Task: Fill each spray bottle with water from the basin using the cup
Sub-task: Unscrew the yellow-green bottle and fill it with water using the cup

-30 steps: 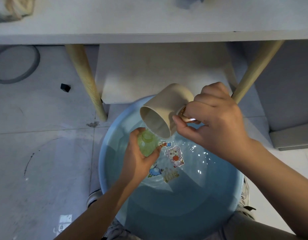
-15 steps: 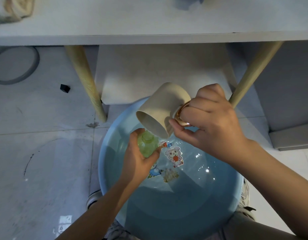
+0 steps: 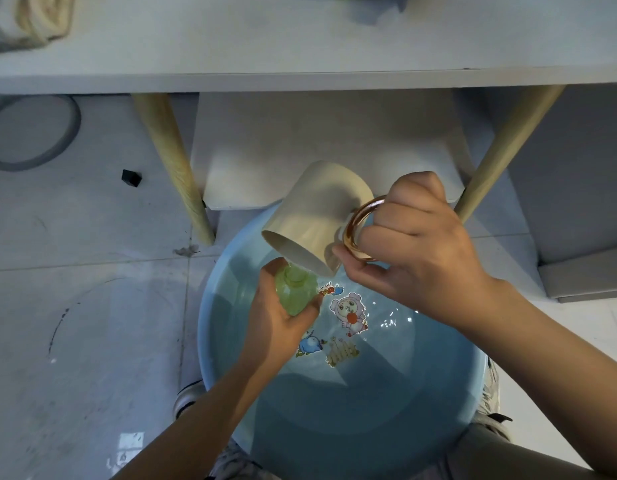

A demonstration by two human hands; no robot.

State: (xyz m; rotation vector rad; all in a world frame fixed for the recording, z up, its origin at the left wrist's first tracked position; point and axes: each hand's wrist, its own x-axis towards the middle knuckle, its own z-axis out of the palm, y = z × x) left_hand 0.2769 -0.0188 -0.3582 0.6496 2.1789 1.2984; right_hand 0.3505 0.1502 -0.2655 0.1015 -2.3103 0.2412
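A light blue basin [image 3: 217,341] of water with cartoon stickers on its bottom sits on the floor below me. My left hand [image 3: 275,320] grips a green translucent spray bottle [image 3: 296,289] upright over the water, its neck uncapped. My right hand [image 3: 414,258] holds a beige cup [image 3: 317,216] by its gold ring handle. The cup is tipped steeply, mouth down and to the left, with its rim just above the bottle's neck. The bottle's lower part is hidden by my fingers.
A white table [image 3: 300,46] spans the top on two wooden legs [image 3: 172,168], with a white box [image 3: 300,140] under it behind the basin. A grey hose loop [image 3: 33,133] and a small black block [image 3: 131,177] lie on the tiled floor at left. My shoes flank the basin.
The cup has tipped further, its mouth turning more downward and shifting slightly left over the bottle's neck. My left hand and the bottle stay almost still.
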